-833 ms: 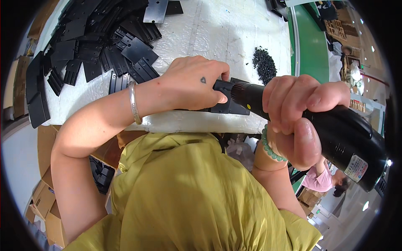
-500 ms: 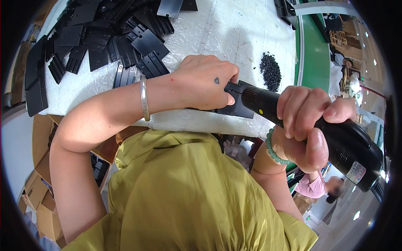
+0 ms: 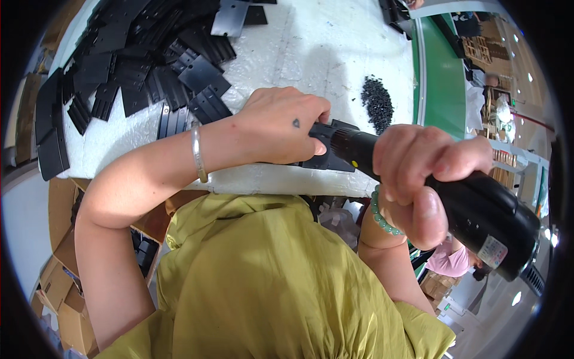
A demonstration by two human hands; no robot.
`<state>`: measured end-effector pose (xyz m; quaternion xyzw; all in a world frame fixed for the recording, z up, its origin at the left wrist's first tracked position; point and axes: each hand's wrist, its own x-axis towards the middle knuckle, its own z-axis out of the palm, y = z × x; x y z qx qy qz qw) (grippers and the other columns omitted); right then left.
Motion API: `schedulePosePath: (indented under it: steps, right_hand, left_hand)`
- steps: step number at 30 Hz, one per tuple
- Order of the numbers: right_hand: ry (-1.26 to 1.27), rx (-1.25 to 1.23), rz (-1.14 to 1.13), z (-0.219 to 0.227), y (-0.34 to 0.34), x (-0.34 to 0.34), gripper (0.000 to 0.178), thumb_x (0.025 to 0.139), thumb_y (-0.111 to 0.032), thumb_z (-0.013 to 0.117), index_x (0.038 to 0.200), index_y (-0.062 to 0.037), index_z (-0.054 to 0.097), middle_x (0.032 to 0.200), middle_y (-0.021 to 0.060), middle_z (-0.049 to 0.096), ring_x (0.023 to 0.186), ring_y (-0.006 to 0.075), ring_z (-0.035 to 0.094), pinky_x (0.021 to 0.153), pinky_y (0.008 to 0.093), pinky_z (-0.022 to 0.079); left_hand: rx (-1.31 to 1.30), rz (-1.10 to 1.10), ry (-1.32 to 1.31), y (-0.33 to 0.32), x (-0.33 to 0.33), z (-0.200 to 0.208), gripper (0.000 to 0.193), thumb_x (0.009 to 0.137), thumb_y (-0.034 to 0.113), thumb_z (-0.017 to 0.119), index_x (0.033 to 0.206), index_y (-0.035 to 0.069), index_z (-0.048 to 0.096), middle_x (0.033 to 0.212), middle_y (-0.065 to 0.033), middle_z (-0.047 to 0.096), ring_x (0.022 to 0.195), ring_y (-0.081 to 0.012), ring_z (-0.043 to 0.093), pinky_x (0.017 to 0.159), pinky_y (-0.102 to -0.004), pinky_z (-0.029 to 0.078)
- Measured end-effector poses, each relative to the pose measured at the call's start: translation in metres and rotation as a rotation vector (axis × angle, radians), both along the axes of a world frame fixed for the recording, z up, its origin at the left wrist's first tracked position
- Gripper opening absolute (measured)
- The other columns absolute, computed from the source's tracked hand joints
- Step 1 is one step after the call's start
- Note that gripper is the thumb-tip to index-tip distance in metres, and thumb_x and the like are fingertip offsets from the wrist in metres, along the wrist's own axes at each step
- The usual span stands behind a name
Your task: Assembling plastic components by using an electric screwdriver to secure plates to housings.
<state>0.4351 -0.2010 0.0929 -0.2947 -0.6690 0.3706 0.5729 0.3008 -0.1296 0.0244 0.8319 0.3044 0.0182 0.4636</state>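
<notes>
The right hand (image 3: 412, 173) is clamped around a black power tool (image 3: 493, 218), its nose at a black plate (image 3: 339, 161) on the tabletop (image 3: 323, 66); what the left hand (image 3: 278, 125) there pinches cannot be told.

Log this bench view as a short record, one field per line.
Right hand: wrapped around a black electric screwdriver
Left hand: at the screwdriver's tip, over a black plate; grip partly hidden
Table: white-covered
Table, upper left: heaped black parts, flat and ribbed
Table, right side: pile of small black pieces
</notes>
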Motion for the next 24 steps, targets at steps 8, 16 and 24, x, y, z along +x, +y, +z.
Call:
schedulePosePath:
  steps: [8, 16, 24]
  right_hand:
    - [0.153, 0.126, -0.118, 0.022, 0.008, 0.042, 0.024, 0.080, -0.015, 0.044, 0.102, -0.0063, 0.051, 0.059, -0.0032, 0.040, 0.048, 0.0089, 0.037, 0.054, 0.0278, 0.034]
    - [0.297, 0.015, -0.432, -0.028, 0.038, 0.068, 0.022, 0.077, -0.002, 0.053, 0.097, 0.0020, 0.045, 0.059, 0.0079, 0.049, 0.046, 0.0131, 0.042, 0.046, 0.0267, 0.040]
    - [0.418, 0.078, -0.258, 0.002, 0.013, 0.063, 0.030, 0.077, -0.013, 0.049, 0.105, -0.0038, 0.044, 0.059, 0.0032, 0.039, 0.048, 0.0139, 0.040, 0.054, 0.0312, 0.039]
  left_hand:
    - [0.069, 0.026, -0.097, -0.007, 0.000, -0.004, 0.036, 0.074, 0.028, 0.066, 0.102, 0.007, 0.058, 0.085, -0.0130, 0.064, 0.086, -0.0295, 0.061, 0.075, -0.0396, 0.046]
    - [0.185, 0.068, -0.211, -0.001, -0.007, -0.004, 0.040, 0.073, 0.034, 0.070, 0.101, 0.008, 0.058, 0.087, -0.0098, 0.057, 0.085, -0.0287, 0.054, 0.076, -0.0363, 0.043]
    - [0.377, 0.090, -0.402, 0.011, 0.017, -0.008, 0.032, 0.075, 0.027, 0.070, 0.097, 0.005, 0.063, 0.089, -0.0092, 0.060, 0.088, -0.0251, 0.053, 0.077, -0.0336, 0.044]
